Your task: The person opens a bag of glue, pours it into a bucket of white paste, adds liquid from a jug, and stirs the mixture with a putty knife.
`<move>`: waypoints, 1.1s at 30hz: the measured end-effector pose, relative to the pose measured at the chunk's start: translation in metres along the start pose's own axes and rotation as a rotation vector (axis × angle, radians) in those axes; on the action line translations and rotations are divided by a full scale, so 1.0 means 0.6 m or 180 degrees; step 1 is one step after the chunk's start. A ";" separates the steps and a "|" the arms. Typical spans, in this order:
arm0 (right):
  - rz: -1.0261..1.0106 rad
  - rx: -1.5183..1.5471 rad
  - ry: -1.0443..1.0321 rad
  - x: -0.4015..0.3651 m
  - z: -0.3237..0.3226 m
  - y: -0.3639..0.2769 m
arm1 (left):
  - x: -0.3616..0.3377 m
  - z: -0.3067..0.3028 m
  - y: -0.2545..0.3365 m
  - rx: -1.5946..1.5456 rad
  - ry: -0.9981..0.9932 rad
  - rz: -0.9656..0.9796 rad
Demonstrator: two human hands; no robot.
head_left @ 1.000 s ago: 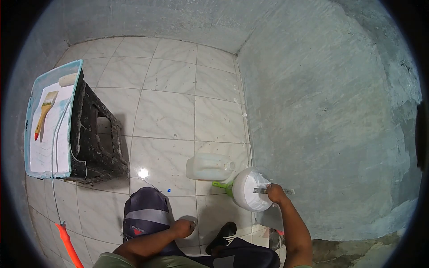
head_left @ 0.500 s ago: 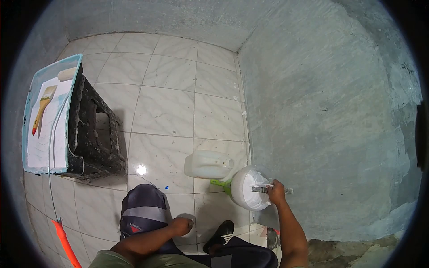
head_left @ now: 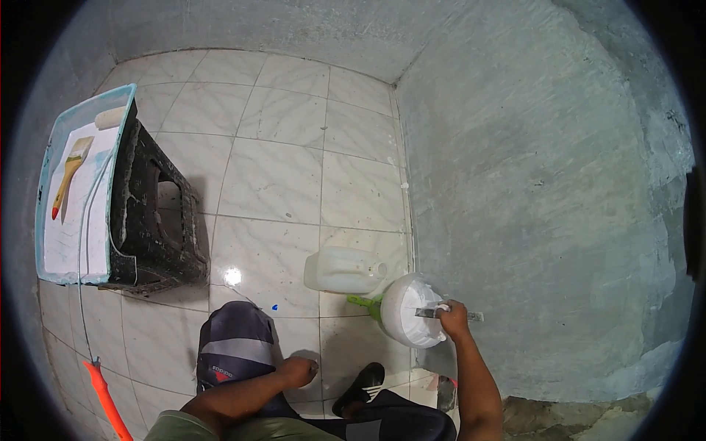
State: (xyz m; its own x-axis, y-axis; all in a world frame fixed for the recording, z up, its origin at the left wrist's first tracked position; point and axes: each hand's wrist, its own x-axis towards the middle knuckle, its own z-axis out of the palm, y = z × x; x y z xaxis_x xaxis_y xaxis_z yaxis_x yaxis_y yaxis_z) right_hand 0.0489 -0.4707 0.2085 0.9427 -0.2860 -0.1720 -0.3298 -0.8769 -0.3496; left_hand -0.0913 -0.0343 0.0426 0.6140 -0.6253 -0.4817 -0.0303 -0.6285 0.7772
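Note:
My right hand (head_left: 454, 320) is closed around a flat grey stirring strip (head_left: 428, 313) smeared with white. The strip lies across the mouth of a round white bucket (head_left: 401, 312), which holds thick white paint (head_left: 421, 300). How far the strip dips into the paint is hard to make out. My left hand (head_left: 298, 372) rests by my bent knee with its fingers curled; whatever it may hold is hidden. A green handle (head_left: 362, 300) sticks out beside the bucket. Just behind the bucket, a translucent plastic jug (head_left: 344, 270) lies on its side.
At left, a black stool (head_left: 158, 213) bears a blue-rimmed paint tray (head_left: 45, 184) with a paintbrush (head_left: 71, 173) and a roller (head_left: 110, 117). The roller's orange handle (head_left: 109, 400) hangs toward me. A grey wall (head_left: 529, 184) rises at right above the tiled floor (head_left: 276, 176).
My right hand and the strip have shifted very slightly over the bucket, and the white paint around the strip looks different. My left hand stays by the knee.

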 end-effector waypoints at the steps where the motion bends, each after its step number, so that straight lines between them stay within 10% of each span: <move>1: -0.0095 0.0002 0.0025 -0.011 -0.014 -0.024 | 0.000 -0.001 0.000 -0.0013 -0.0047 -0.0026; 33: -0.0555 -0.0364 0.0471 0.002 0.003 -0.036 | 0.012 0.021 -0.016 0.0081 -0.0091 -0.0196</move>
State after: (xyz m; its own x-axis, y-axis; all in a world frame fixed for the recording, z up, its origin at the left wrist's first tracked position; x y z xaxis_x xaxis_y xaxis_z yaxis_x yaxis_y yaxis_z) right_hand 0.0570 -0.4517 0.2144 0.9847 -0.1728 0.0214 -0.1618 -0.9535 -0.2543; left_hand -0.0964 -0.0383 0.0267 0.5926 -0.5978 -0.5398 -0.0136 -0.6775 0.7354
